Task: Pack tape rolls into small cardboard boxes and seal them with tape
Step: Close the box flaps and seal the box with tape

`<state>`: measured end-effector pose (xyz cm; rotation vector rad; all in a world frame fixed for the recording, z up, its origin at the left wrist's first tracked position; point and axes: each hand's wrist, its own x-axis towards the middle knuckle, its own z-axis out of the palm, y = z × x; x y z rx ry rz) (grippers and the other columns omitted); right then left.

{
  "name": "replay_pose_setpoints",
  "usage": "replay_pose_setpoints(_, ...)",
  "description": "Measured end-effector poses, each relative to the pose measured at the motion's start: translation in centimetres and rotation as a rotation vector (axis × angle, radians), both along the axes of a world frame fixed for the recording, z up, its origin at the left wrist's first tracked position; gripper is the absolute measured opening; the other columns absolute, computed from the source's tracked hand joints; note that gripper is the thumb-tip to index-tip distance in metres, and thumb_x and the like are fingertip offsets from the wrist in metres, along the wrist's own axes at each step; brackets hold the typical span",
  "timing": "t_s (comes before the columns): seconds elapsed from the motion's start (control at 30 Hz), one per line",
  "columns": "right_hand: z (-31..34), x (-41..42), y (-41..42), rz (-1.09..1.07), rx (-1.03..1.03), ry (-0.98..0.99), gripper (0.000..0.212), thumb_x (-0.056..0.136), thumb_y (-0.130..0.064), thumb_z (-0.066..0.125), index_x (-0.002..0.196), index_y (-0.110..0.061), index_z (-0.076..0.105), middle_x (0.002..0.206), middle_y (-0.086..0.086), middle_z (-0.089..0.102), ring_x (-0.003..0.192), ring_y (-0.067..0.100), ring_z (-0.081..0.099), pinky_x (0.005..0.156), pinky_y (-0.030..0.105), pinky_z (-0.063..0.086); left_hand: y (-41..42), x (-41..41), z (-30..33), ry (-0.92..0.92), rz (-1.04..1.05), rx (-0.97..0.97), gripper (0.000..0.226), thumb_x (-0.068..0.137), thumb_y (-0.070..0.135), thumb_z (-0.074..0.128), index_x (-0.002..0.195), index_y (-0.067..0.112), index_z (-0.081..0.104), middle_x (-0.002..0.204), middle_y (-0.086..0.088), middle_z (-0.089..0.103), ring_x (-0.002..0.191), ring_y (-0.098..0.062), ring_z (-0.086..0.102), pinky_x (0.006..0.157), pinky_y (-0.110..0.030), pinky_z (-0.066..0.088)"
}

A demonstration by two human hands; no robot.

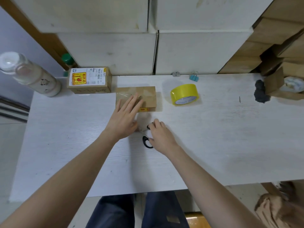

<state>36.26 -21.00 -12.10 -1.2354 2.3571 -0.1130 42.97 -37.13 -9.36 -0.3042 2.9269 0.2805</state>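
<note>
A small brown cardboard box (pixel 148 96) lies closed on the white table (pixel 213 137), with clear tape across its top. My left hand (pixel 125 117) lies flat on the box's near left part, fingers straight. Just in front of the box, black-handled scissors (pixel 147 140) lie on the table. My right hand (pixel 160 135) grips them, fingers curled over the handles. A yellow tape roll (pixel 184 94) stands tilted to the right of the box. A second closed box (pixel 89 80) with a yellow fragile label sits at the back left.
A tall bottle (pixel 29 74) stands at the far left edge. White boxes (pixel 189 51) are stacked along the back. A blue binder clip (pixel 194 77), a dark grey lump (pixel 260 92) and an open carton (pixel 284 86) sit at the right.
</note>
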Motion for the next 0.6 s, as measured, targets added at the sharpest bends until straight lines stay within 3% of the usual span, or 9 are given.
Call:
replay_pose_setpoints(0.17, -0.6, 0.4, 0.1, -0.046, 0.045, 0.168, 0.037, 0.089, -0.010, 0.054, 0.123, -0.013, 0.040, 0.123, 0.004, 0.044, 0.114, 0.023, 0.043, 0.088, 0.033, 0.032, -0.2, 0.9, -0.3, 0.029, 0.003, 0.019, 0.076, 0.089, 0.017, 0.051, 0.153, 0.017, 0.008, 0.160, -0.003, -0.007, 0.147, -0.017, -0.006, 0.118, -0.045, -0.002)
replay_pose_setpoints(0.3, -0.6, 0.4, 0.5, -0.118, 0.028, 0.121, 0.036, 0.094, -0.030, 0.044, 0.125, -0.012, 0.046, 0.121, 0.003, 0.047, 0.114, 0.021, 0.043, 0.088, 0.034, 0.031, -0.5, 1.3, -0.3, 0.098, 0.018, 0.046, 0.074, 0.085, 0.005, 0.048, 0.151, 0.014, 0.017, 0.160, -0.004, 0.005, 0.147, -0.018, 0.004, 0.117, -0.044, 0.001)
replay_pose_setpoints(0.4, -0.8, 0.6, 0.6, -0.115, 0.089, 0.112, 0.048, 0.091, -0.041, 0.051, 0.126, -0.009, 0.044, 0.123, 0.006, 0.043, 0.116, 0.023, 0.040, 0.089, 0.035, 0.032, -0.8, 1.5, -0.5, 0.104, 0.026, 0.045, 0.073, 0.085, 0.004, 0.045, 0.151, 0.014, 0.018, 0.160, -0.003, 0.007, 0.147, -0.018, 0.006, 0.117, -0.047, 0.005)
replay_pose_setpoints(0.6, -1.1, 0.5, 1.6, -0.199, 0.192, 0.201, 0.028, 0.091, -0.016, 0.054, 0.116, -0.008, 0.046, 0.120, 0.009, 0.049, 0.113, 0.026, 0.045, 0.091, 0.035, 0.035, -0.8, 1.4, -0.7, 0.117, 0.017, 0.048, 0.069, 0.087, 0.008, 0.045, 0.151, 0.013, 0.019, 0.159, -0.004, 0.010, 0.147, -0.018, 0.007, 0.117, -0.045, 0.005)
